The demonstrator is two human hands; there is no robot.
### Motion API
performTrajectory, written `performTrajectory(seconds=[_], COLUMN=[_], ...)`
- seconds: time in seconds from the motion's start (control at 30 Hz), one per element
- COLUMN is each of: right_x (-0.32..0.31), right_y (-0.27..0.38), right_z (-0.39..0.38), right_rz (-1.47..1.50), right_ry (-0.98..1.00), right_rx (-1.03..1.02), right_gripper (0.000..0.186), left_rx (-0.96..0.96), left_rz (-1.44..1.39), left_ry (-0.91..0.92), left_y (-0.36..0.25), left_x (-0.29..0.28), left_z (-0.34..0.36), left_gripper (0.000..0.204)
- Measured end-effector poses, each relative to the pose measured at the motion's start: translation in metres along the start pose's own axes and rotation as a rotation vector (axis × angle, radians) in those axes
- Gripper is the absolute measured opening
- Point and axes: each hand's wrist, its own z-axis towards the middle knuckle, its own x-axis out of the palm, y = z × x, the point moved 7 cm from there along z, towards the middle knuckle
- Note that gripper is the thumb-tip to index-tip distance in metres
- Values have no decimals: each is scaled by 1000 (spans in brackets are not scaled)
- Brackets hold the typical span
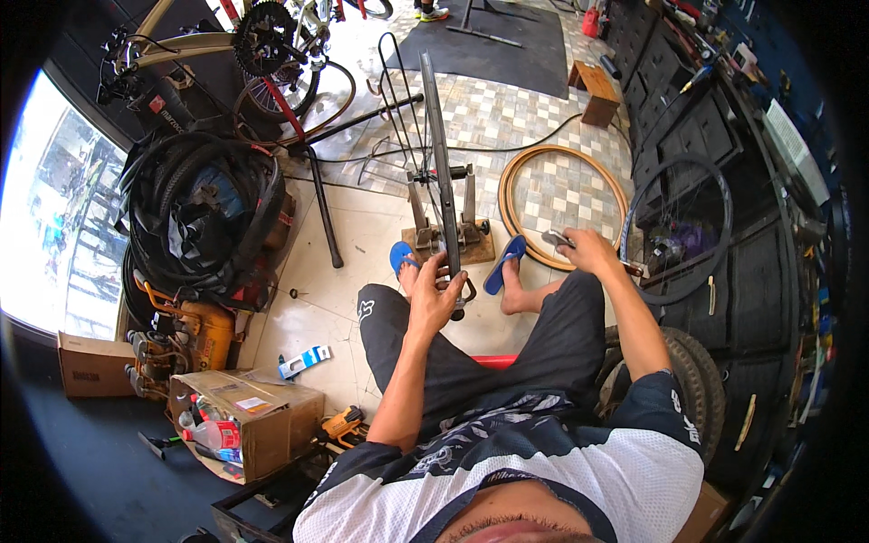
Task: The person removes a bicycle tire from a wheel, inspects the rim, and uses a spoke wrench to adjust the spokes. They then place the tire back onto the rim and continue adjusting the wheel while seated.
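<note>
A bare-looking bicycle wheel (434,136) stands upright, edge-on to me, in a metal truing stand (469,213) on a wooden base (484,251). My left hand (433,303) is closed with its fingers and thumb about the near part of the rim. Off to the right, clear of the wheel, my right hand (588,252) pinches a small grey metal tool (556,239); its exact kind is too small to tell. The stand sits between my feet, which wear blue flip-flops (507,262).
Tan tyres (509,195) lie on the tiles at right, and another wheel (724,208) leans on dark drawers (697,136). Black tyres (163,172), an orange compressor (210,330) and a cardboard box (281,416) stand left. Beyond is a bicycle (181,45) on a repair stand (321,199).
</note>
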Motion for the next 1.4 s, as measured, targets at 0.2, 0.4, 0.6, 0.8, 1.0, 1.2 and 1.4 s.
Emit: performTrajectory(seconds=[0.2,0.4,0.6,0.8,1.0,1.2,1.4], right_x=[-60,-179,-255,-271,-269,-272,-276], right_y=[14,99,201,251,274,269,255], right_z=[23,54,65,85,83,81,81], right_rz=[2,-133,-379,-569,-610,-602,-612], right_ry=[-95,-288,-399,-343,-317,-304,-333], right_rx=[-112,-315,-455,-473,-508,-452,-422], right_gripper=[36,30,28,28,29,30,30], left_rx=[73,226,175,240,198,180,139], left_rz=[297,269,244,259,242,218,224], left_ry=[47,-170,-142,-104,-86,-77,-33], left_y=[12,-28,-35,-28,3,17,13], left_x=[-2,2,5,9,15,19,20], left_z=[5,15,10,1,-2,-4,-5], left_gripper=[55,66,61,56,55,52,59])
